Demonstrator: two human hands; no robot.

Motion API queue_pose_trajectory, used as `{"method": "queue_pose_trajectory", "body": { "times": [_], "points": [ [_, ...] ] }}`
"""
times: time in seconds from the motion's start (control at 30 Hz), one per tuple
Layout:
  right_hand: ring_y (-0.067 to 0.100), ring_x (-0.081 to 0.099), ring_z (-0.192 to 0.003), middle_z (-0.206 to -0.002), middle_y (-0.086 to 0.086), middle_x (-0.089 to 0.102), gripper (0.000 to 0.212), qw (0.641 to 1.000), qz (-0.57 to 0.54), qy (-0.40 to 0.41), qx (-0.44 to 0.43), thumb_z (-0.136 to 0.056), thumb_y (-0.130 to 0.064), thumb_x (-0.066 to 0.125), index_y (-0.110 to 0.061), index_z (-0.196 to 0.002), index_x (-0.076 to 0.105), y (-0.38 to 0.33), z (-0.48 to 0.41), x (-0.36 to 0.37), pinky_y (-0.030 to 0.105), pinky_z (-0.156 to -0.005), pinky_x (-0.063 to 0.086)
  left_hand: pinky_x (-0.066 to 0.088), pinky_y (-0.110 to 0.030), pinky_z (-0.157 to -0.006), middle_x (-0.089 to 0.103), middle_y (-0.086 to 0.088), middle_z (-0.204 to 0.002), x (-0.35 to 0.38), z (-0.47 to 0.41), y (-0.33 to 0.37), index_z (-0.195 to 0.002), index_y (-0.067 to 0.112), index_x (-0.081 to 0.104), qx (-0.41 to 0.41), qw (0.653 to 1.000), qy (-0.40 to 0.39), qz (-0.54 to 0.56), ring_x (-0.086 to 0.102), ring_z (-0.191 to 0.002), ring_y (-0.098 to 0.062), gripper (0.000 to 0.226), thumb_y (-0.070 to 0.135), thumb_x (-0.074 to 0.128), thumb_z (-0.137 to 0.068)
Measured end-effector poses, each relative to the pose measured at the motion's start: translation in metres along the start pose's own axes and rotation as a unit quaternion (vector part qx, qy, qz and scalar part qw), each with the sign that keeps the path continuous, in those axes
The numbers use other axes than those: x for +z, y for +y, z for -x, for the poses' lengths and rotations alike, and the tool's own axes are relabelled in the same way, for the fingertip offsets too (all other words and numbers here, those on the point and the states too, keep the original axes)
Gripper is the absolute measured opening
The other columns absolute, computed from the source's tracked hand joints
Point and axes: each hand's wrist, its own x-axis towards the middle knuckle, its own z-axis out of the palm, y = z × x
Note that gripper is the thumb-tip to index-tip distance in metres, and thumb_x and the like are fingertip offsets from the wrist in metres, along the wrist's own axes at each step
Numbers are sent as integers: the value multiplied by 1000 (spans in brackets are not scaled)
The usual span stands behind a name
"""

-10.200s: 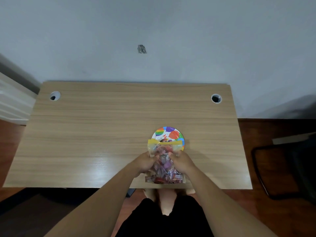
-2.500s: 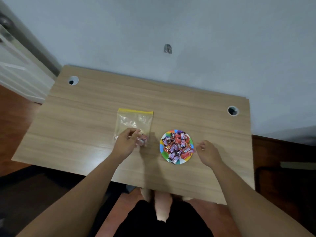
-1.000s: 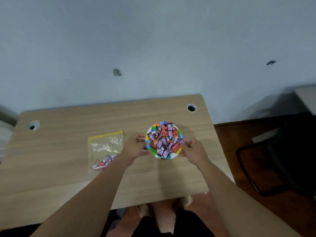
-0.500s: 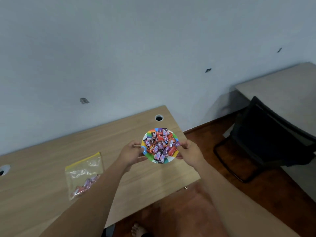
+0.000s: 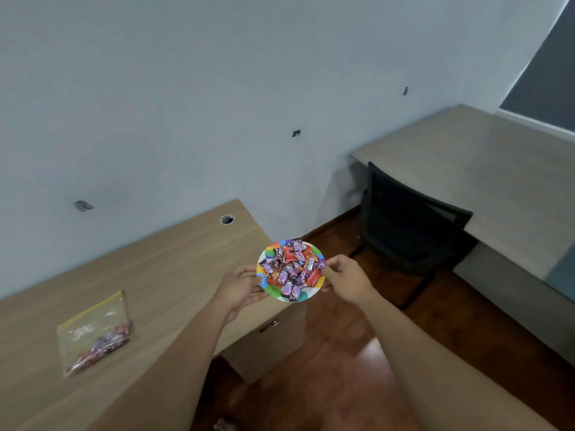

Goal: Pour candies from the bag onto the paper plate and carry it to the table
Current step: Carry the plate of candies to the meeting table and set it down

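Note:
A colourful paper plate [image 5: 304, 295] heaped with wrapped candies [image 5: 291, 268] is held in the air past the right end of the wooden desk [image 5: 161, 275]. My left hand [image 5: 238, 287] grips the plate's left rim and my right hand [image 5: 345, 279] grips its right rim. The clear zip bag [image 5: 93, 332] with a yellow top lies flat on the desk at the left, a few candies still inside. A second, grey table [image 5: 485, 181] stands at the right.
A black chair [image 5: 410, 225] stands tucked against the grey table, between it and the plate. Dark wooden floor [image 5: 336, 368] lies between the desk and the table. A grey wall runs behind both.
The plate has left the desk and moved right, past the desk's end, held by both hands. The view has swung right, bringing the grey table and chair further in.

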Motion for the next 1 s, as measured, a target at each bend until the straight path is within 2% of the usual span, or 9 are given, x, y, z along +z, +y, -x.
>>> {"method": "queue_pose_trajectory", "body": {
  "times": [0.27,0.4,0.5,0.73,0.87,1.0],
  "points": [
    [21,84,-81,-90,8,84,12,996,-49,60,38,-103,-28,71,-17,-104,67,64,40,-107,46,-82,71,67,-33,-72,86,-9,-97,120,25,-19,-115,12,67,-1,996,-59,-71,85,-86,-22,24,0,68,-95],
    [18,84,-82,-93,6,84,13,990,-75,103,56,-103,-30,70,-18,-105,67,91,58,-157,43,-80,71,67,-40,-85,86,-10,-103,180,28,-18,-121,13,65,3,989,-101,-112,84,-96,-25,27,6,70,-96],
    [16,84,-80,-93,5,84,13,983,-91,141,68,-104,-30,69,-17,-105,67,112,69,-196,39,-77,71,67,-42,-88,86,-9,-103,230,27,-18,-123,13,66,1,982,-133,-136,84,-97,-25,27,7,69,-97],
    [15,81,-70,-92,8,81,10,961,-129,222,105,-103,-24,70,-17,-99,64,171,85,-294,36,-71,70,67,-37,-79,85,-11,-108,363,24,-23,-127,14,66,2,959,-211,-189,84,-98,-24,28,8,68,-99],
    [18,80,-72,-94,10,82,11,944,-144,263,138,-102,-22,71,-14,-99,64,202,84,-353,45,-76,71,67,-35,-77,82,-13,-113,444,17,-26,-128,13,65,-3,942,-260,-210,81,-104,-26,30,9,69,-99],
    [18,82,-75,-93,7,82,14,929,-133,301,169,-103,-25,71,-13,-104,65,229,80,-416,35,-69,70,67,-36,-78,82,-14,-114,531,4,-27,-127,12,65,-14,926,-298,-230,81,-104,-28,28,7,67,-99]
  ]
}}
